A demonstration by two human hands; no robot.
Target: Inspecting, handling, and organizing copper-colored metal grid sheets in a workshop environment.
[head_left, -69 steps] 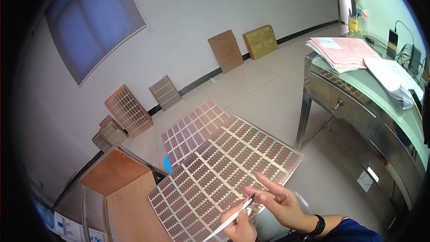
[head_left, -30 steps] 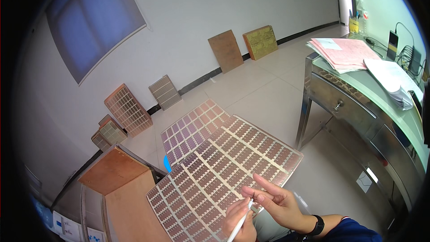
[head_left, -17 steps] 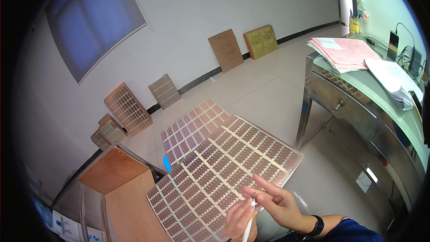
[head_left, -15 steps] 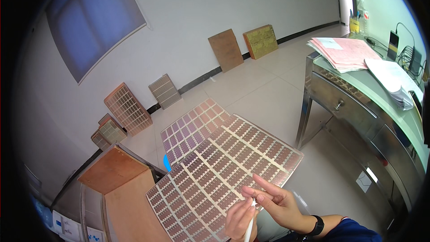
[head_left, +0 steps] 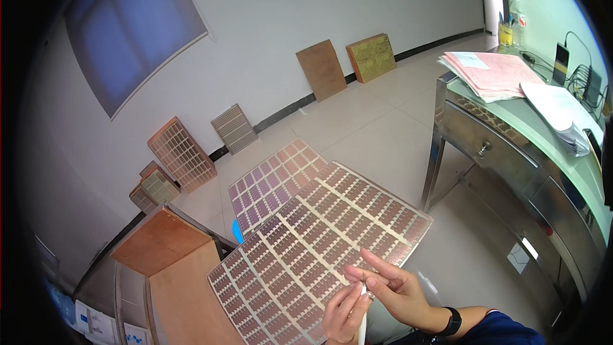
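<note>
My left hand [head_left: 345,313] is closed around a white pen-shaped tool [head_left: 363,326], its narrow tip pointing up and away from me. Close against that tip, my right hand [head_left: 402,294] pinches with thumb and forefinger, its other fingers stretched out. Whatever lies in this pinch is too small to make out. Both hands are over the near right edge of a large panel [head_left: 306,243], printed with rows of small brown units between pale strips. Another panel [head_left: 271,185] with a similar grid lies just beyond, partly covered by the large one.
To the right stands a metal desk [head_left: 491,137] with pink papers [head_left: 488,73], white sheets [head_left: 562,112] and cables. A wooden chair [head_left: 163,243] is at the left. Stacks of panels [head_left: 182,156] and a brown board [head_left: 321,70] lean against the wall.
My left hand and the white pen-shaped tool have shifted slightly to the right. My right hand keeps its pinch and has hardly moved. The panels lie as before.
</note>
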